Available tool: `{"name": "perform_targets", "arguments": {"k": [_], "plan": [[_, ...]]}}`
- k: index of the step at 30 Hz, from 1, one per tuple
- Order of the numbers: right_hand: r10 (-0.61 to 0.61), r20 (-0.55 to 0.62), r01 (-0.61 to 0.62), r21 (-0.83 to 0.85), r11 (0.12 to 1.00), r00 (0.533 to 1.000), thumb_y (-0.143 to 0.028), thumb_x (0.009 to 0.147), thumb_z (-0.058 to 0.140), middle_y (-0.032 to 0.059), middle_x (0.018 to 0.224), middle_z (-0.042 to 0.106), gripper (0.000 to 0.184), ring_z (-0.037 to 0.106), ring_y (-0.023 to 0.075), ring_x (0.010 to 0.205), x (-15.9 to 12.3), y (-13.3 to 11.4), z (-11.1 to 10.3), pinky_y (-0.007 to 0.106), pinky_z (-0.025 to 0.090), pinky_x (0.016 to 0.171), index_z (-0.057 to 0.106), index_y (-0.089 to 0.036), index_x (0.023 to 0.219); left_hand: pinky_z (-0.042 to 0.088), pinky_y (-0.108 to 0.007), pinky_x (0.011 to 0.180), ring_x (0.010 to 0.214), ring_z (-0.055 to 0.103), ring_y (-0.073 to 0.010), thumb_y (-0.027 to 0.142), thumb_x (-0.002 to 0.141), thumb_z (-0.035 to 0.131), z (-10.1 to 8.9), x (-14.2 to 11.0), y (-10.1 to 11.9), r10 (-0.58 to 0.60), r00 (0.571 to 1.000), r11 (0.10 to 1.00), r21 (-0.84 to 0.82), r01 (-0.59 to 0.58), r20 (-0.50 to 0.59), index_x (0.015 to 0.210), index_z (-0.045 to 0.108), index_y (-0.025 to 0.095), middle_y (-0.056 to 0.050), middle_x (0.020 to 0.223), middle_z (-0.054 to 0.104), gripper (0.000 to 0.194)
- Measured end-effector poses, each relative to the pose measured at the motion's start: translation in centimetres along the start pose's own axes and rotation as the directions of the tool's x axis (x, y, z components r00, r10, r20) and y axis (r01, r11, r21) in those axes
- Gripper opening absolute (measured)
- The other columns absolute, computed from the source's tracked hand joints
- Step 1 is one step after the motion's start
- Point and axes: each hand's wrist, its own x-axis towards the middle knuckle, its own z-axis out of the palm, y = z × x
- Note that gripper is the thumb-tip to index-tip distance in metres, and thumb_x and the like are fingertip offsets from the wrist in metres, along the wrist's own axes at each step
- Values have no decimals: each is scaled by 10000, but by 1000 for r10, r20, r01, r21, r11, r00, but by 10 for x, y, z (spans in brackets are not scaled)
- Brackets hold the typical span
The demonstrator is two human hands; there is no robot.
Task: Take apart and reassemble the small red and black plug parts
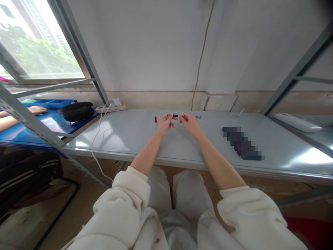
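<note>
We have both arms stretched out over the pale grey metal worktop [145, 139], the hands meeting just above the middle of the frame. The left hand [165, 122] is curled narrow, pinching one end of a small black cylindrical piece [175, 115] between thumb and fingertips, so the piece lies level and points across to the other side. The right hand [189, 122] is closed in a pinch too, fingertips at the far end of that black piece; whether it grips that end or some tiny part of its own, we cannot tell, it is too small here. Both hands hover just over the surface, wrists low, which keeps so small a thing steady and close. Just left of the left hand a small red cap-like piece [155, 119] stands alone on the worktop, apart from the fingers yet within easy reach. Right of the hands, toward the wall, a few tiny grey bits [198, 116] lie loose. Over at the left edge of the frame, another person's hand [36, 110] rests on a blue surface [52, 119], beside a black pouch [77, 111] and a white power strip [111, 107].
</note>
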Motion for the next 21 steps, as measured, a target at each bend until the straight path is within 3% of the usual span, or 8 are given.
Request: {"name": "perform_targets", "arguments": {"k": [7,14,17,21], "plan": [[-46,-26,47,59,997,999,-343,808,446,50,737,633,254,544,114,623,1,6,3,229,401,616,552,-139,914,230,-165,355,354,458,-23,438,822,445,-1,3,-2,23,993,999,-35,-27,-112,928,535,114,-75,796,658,353],[-9,14,10,-71,997,1000,-382,822,429,62,829,649,312,540,113,622,-2,3,4,239,397,627,580,-156,977,234,-161,359,368,454,-18,502,804,434,-1,4,-2,-10,990,1000,-7,9,-144,896,549,130,-57,771,648,400],[-45,13,47,-149,988,999,-355,809,454,63,854,640,279,526,114,627,-2,4,4,239,396,647,593,-161,954,251,-160,364,387,457,-14,511,797,436,-1,3,-1,-12,993,1000,-11,11,-117,878,555,140,-56,806,645,398],[-66,29,71,-242,968,997,-355,801,457,67,858,622,255,508,124,644,-2,7,4,254,394,678,601,-167,896,260,-159,371,410,463,-14,432,738,566,1,0,0,-8,1000,1000,5,8,-5,883,573,157,-41,812,640,311]]}}
